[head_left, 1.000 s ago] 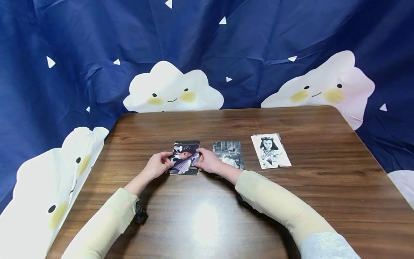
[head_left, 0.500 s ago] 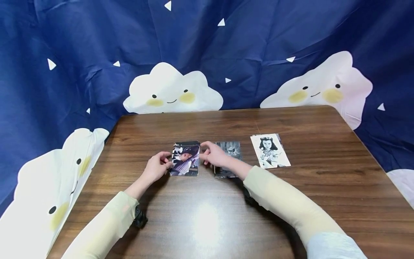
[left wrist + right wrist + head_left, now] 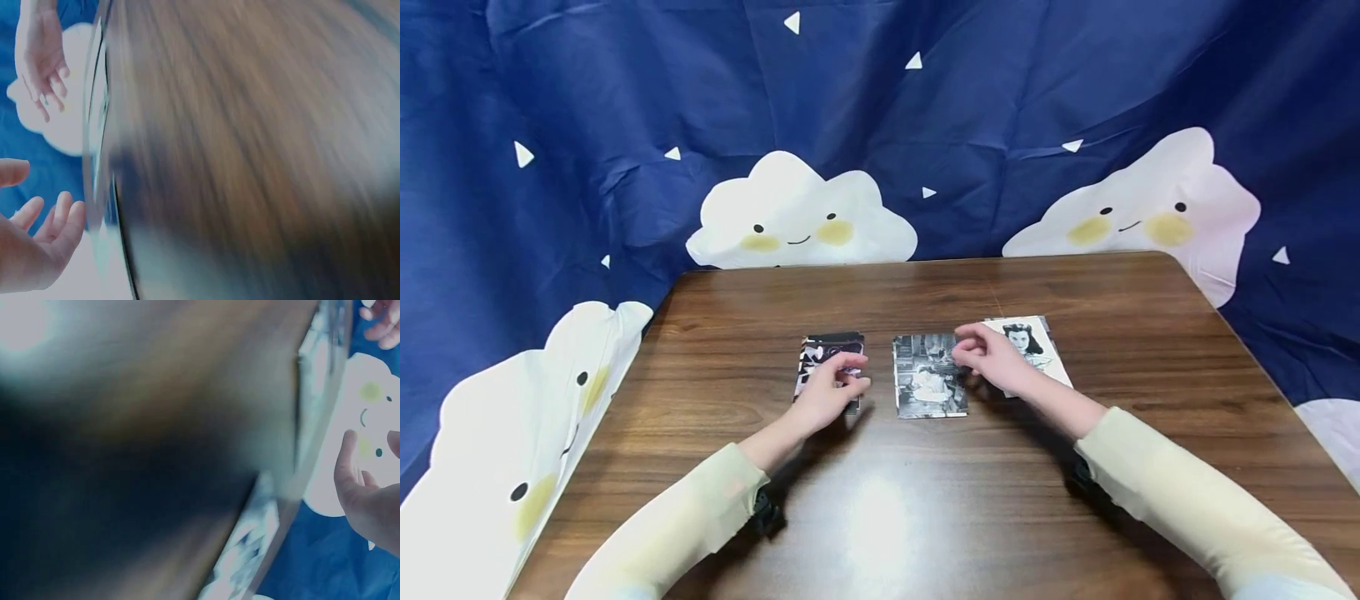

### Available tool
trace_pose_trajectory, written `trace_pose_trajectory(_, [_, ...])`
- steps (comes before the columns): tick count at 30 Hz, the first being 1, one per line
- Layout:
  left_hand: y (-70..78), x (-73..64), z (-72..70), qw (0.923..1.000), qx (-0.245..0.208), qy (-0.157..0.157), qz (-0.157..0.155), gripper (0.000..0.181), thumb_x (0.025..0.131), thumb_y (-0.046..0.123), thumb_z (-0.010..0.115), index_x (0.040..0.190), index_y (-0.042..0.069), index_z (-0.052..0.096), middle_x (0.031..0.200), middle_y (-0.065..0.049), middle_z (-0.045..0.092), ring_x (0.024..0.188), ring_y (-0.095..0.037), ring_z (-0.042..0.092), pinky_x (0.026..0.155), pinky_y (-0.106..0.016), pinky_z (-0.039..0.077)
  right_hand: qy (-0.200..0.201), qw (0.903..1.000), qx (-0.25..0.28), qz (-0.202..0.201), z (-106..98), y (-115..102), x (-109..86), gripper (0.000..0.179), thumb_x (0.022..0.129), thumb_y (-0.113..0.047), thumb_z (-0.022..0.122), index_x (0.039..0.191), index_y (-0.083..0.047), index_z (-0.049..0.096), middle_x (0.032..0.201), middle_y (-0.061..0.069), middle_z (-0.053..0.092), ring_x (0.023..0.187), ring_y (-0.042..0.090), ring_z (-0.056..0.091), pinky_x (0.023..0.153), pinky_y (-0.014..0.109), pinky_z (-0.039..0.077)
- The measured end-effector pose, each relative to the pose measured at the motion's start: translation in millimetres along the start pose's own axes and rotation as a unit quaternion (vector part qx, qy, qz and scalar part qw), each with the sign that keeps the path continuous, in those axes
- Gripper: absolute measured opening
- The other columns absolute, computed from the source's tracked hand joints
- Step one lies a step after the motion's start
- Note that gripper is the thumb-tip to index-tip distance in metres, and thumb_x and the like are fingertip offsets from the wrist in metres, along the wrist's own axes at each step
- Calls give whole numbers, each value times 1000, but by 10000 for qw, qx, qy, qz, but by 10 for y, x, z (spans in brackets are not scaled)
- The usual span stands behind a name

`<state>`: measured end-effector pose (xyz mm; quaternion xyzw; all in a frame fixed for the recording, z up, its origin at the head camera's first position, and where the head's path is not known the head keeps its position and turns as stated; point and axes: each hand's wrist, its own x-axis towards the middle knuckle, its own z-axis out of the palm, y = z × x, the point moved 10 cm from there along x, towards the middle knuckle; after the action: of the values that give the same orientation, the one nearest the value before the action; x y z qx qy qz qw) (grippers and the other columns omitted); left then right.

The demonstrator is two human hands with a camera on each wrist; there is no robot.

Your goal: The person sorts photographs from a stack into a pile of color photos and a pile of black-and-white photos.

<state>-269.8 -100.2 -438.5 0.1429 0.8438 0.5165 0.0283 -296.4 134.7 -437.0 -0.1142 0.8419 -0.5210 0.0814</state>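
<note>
Three small stacks of photo cards stand in a row on the table. Above the purple-toned left stack [image 3: 811,360] hovers my left hand [image 3: 827,393], fingers spread and holding nothing; it partly covers that stack. The middle stack [image 3: 929,385], topped by a black-and-white picture, lies in full sight between my hands. My right hand [image 3: 992,357] is raised between the middle stack's right edge and the right stack [image 3: 1051,357], hiding part of the drawn portrait on top. Its fingers are loosely bent with nothing between them. Both wrist views show the hands above the tabletop.
The brown wooden table [image 3: 880,467] reflects a bright light at its front middle. A blue curtain [image 3: 850,83] printed with white clouds hangs behind the table and on its left.
My right hand has let go of the left stack and moved right past the middle stack. My left hand has come off the left stack's edge and shifted right over it.
</note>
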Motion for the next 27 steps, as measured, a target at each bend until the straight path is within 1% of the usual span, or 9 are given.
trace_pose_trajectory(3, [1, 11, 165, 9998, -164, -83, -123, 35, 87, 3, 69, 119, -5, 59, 119, -22, 62, 92, -28, 66, 80, -32, 50, -26, 9999, -126, -44, -27, 101, -141, 43, 93, -3, 61, 128, 16, 45, 114, 30, 61, 99, 37, 62, 74, 33, 53])
trace_pose_trajectory(5, [-11, 28, 261, 9995, -261, -100, -174, 37, 86, 1, 69, 121, -6, 58, 121, -23, 60, 95, -31, 65, 82, -34, 50, -78, 9997, -239, -68, -20, 144, -225, 43, 94, -4, 61, 128, 16, 44, 119, 32, 58, 103, 38, 61, 78, 31, 51])
trace_pose_trajectory(6, [-21, 33, 309, 9993, -290, -121, -224, 38, 86, 1, 69, 122, -6, 57, 122, -23, 59, 97, -31, 64, 78, -37, 53, -104, 9996, -268, -77, -14, 160, -260, 44, 94, -5, 61, 129, 16, 44, 121, 33, 57, 104, 38, 60, 81, 32, 51])
trace_pose_trajectory(9, [-59, 50, 428, 9993, -187, -122, -312, 42, 85, 2, 71, 123, -6, 56, 123, -22, 58, 102, -32, 60, 88, -39, 49, -184, 9994, -269, -108, 15, 186, -335, 47, 94, -7, 61, 130, 17, 43, 125, 34, 54, 106, 39, 59, 87, 37, 49])
trace_pose_trajectory(12, [-80, 56, 516, 9994, 9, -124, -329, 45, 83, 4, 73, 124, -4, 56, 122, -19, 60, 104, -31, 60, 93, -40, 46, -228, 9995, -155, -141, 43, 191, -368, 48, 94, -7, 61, 131, 18, 41, 126, 35, 52, 108, 40, 58, 91, 41, 46])
trace_pose_trajectory(17, [-53, 64, 613, 9990, 29, -288, -349, 48, 83, 7, 73, 127, -3, 54, 124, -18, 60, 107, -30, 60, 97, -42, 43, -122, 9999, -15, -87, 59, 207, -372, 46, 94, -5, 61, 130, 18, 42, 126, 35, 53, 110, 41, 58, 93, 39, 45])
trace_pose_trajectory(19, [-50, 65, 631, 9984, -12, -350, -452, 49, 84, 9, 72, 128, -2, 54, 126, -18, 60, 109, -29, 59, 97, -42, 43, -77, 9999, 46, -53, 68, 220, -367, 45, 94, -4, 61, 129, 17, 43, 126, 34, 54, 111, 42, 57, 93, 36, 46])
trace_pose_trajectory(24, [-38, 81, 649, 9978, -30, -439, -495, 48, 85, 9, 72, 129, -1, 55, 128, -17, 59, 110, -29, 59, 97, -42, 43, -24, 9996, 275, 44, 100, 238, -337, 44, 95, -5, 60, 130, 16, 44, 127, 33, 54, 115, 42, 55, 89, 22, 45])
trace_pose_trajectory(27, [-48, 86, 644, 9978, -60, -432, -496, 48, 85, 10, 72, 128, -1, 55, 128, -17, 59, 110, -29, 59, 97, -41, 44, 9, 9990, 429, 114, 116, 248, -317, 44, 95, -5, 60, 130, 16, 44, 128, 33, 53, 117, 42, 54, 87, 17, 43])
